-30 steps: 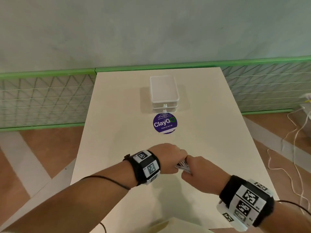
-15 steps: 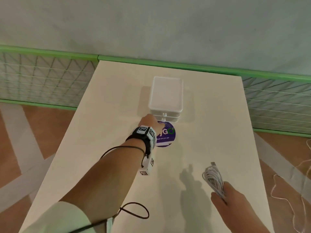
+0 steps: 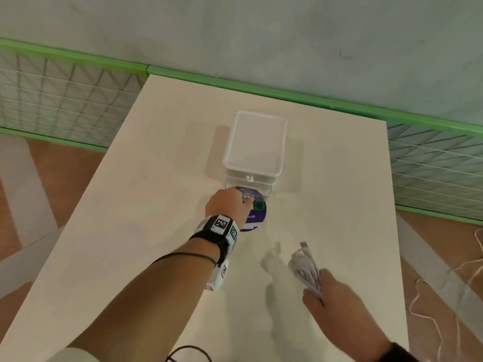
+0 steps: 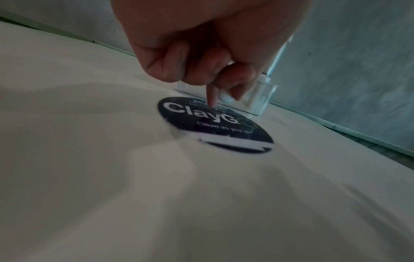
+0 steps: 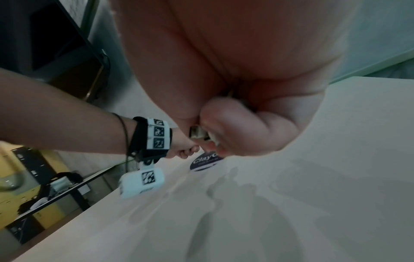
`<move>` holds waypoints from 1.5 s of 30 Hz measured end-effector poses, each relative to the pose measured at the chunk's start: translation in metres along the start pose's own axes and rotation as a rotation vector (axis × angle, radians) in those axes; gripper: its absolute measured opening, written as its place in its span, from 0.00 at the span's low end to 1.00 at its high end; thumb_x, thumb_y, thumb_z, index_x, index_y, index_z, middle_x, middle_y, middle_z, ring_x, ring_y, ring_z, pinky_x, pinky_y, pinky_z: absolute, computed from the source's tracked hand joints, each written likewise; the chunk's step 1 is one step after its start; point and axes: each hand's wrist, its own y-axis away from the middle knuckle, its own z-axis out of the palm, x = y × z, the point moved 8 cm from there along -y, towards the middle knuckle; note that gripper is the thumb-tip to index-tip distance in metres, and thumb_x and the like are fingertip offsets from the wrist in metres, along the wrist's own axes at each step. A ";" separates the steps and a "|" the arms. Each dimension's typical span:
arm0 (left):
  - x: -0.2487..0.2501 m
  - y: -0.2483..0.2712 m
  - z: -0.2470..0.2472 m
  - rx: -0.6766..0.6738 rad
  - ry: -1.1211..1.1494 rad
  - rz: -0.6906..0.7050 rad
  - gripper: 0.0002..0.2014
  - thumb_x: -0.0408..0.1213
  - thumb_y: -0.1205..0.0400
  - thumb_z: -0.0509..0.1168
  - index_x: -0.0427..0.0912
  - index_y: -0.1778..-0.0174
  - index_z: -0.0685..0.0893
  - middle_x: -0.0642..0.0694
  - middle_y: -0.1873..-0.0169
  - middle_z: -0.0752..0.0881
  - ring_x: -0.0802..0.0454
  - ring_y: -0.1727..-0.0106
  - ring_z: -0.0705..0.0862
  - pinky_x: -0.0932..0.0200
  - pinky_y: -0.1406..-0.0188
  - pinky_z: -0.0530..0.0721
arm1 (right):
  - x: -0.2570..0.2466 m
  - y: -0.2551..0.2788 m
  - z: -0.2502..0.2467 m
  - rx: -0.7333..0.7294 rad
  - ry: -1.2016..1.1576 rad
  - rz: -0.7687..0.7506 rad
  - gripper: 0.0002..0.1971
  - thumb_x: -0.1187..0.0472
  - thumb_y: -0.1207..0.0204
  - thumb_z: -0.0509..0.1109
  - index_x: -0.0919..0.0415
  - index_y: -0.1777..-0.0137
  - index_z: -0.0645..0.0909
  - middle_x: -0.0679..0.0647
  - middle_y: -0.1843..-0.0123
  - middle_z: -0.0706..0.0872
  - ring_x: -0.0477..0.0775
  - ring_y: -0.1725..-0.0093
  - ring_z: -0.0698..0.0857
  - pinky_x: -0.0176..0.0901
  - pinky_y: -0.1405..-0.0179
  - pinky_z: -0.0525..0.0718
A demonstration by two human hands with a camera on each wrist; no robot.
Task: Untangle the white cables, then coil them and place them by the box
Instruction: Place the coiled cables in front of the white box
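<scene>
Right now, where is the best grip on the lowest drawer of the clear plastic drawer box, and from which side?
Take the small white knob at the middle of the front of the lowest clear drawer, pinched from the near side. That front is otherwise smooth and faces the person, so the knob is the only hold. The left hand appears to pinch it there already.

The left hand covers the near left part of the sticker, hiding most of its lettering in the head view. Its fingers hide the knob at the drawer front, so the grip cannot be told; the left wrist view is blurred there. The right hand hides the near end of the coil, and in its wrist view the palm blocks all but a plug. The bottom edge cuts off the right wrist.
</scene>
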 end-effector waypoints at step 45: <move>-0.034 0.064 -0.034 0.236 -0.007 0.431 0.16 0.47 0.25 0.69 0.45 0.43 0.83 0.49 0.45 0.85 0.48 0.43 0.82 0.52 0.47 0.85 | -0.141 -0.186 0.014 0.048 -0.175 0.148 0.16 0.58 0.15 0.62 0.72 0.39 0.77 0.66 0.41 0.87 0.64 0.46 0.87 0.47 0.53 0.82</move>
